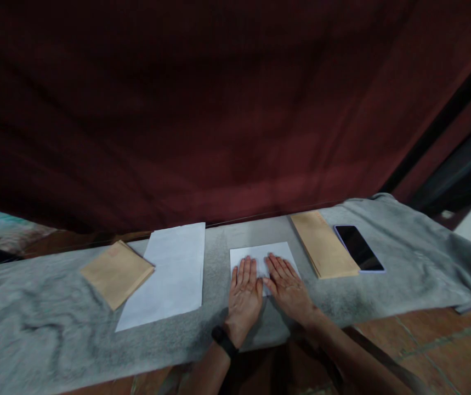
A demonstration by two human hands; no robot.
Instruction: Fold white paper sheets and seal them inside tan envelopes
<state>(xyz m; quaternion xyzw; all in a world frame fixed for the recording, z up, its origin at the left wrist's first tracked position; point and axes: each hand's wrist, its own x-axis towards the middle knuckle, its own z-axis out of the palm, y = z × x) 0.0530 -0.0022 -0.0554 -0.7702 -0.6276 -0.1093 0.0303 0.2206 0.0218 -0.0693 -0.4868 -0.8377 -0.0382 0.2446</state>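
Note:
A white sheet of paper [260, 251] lies on the grey cloth in front of me; it looks folded, though the hands cover much of it. My left hand [244, 293] rests flat on its left half, fingers stretched forward. Flat on the right half lies my right hand [288, 288], its fingers slightly spread. The two thumbs meet or nearly meet near the middle of the paper. Neither hand grips anything. A black band [225, 341] circles my left wrist.
Left of the hands is a stack of white paper [173, 269], partly under brown envelopes [115, 274]. To the right lie more brown envelopes [325, 244] beside a phone [359, 248] with a dark screen. A grey cloth [74, 340] covers the surface. Behind hangs a dark red curtain [235, 120].

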